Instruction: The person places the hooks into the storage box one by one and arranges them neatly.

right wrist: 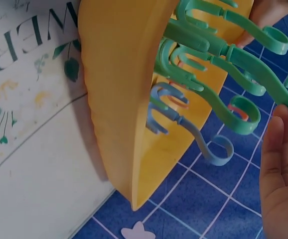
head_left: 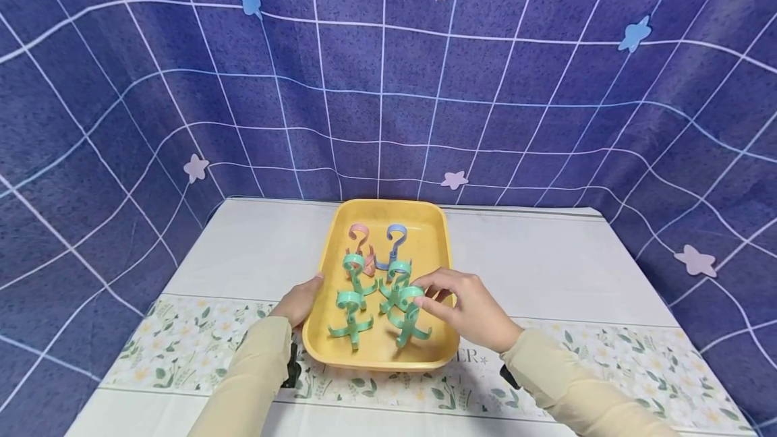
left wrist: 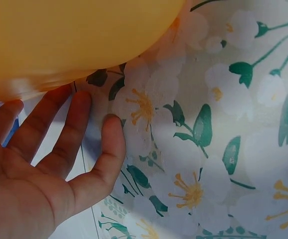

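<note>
A yellow tray [head_left: 388,359] holds several green pronged hanging hooks [head_left: 352,329], a blue one [head_left: 397,233] and a pink one [head_left: 359,229], curled ends upward. My right hand [head_left: 470,305] pinches the curled top of the front-right green hook [head_left: 408,329]. Its fingertips meet that curl in the right wrist view, where the hook's prongs are partly hidden by the others. At the tray's left side my left hand [head_left: 301,299] touches the rim. The left wrist view shows that hand's fingers [left wrist: 67,142] spread and loosely extended against the tray's outer underside.
The tray stands on a white table cover [head_left: 528,261] with a floral band [head_left: 200,319] across it. A blue gridded curtain [head_left: 388,86] with stars hangs behind and at both sides. Dark wrist devices show beneath both sleeves [head_left: 255,363].
</note>
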The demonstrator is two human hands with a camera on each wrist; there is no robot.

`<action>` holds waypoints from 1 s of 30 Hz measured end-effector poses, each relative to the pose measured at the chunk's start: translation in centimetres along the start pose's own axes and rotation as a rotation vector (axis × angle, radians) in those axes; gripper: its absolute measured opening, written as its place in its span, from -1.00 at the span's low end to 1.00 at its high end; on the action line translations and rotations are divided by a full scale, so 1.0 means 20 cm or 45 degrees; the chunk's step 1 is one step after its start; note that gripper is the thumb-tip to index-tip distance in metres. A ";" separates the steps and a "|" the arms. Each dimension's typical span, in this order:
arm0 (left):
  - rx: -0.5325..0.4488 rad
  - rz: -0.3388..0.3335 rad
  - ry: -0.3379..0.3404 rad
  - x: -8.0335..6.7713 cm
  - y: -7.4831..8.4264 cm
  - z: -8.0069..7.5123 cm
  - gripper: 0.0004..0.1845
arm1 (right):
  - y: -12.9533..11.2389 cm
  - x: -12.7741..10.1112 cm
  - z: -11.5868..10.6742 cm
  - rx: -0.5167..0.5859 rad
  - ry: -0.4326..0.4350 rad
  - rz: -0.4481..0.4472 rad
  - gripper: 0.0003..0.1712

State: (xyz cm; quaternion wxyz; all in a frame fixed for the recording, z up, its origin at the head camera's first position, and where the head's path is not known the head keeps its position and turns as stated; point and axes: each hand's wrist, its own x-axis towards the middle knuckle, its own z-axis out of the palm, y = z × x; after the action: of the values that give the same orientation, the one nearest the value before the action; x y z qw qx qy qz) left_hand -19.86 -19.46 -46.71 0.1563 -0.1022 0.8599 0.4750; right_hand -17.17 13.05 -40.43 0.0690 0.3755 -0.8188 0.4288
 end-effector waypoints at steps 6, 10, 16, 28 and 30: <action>-0.013 0.020 -0.005 0.00 0.00 0.00 -0.25 | 0.00 0.01 0.04 0.007 -0.053 0.062 -0.78; -0.009 0.017 -0.002 -0.01 0.00 0.00 -0.26 | 0.00 0.03 0.05 0.013 -0.075 0.072 -0.78; -0.006 0.011 -0.003 -0.01 0.01 0.00 -0.26 | 0.01 0.04 0.07 0.005 -0.100 0.055 -0.78; -0.031 0.018 -0.002 -0.01 0.01 0.00 -0.26 | 0.05 0.05 0.11 -0.013 -0.123 0.078 -0.84; -0.033 0.019 -0.001 -0.01 0.01 0.00 -0.25 | 0.05 0.05 0.12 -0.013 -0.131 0.088 -0.84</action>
State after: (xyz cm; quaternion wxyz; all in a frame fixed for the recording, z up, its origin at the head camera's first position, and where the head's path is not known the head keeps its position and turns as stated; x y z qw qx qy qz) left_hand -19.65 -19.30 -46.50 0.1518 -0.0975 0.8543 0.4874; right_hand -17.94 11.10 -42.07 0.0138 0.3683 -0.8359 0.4068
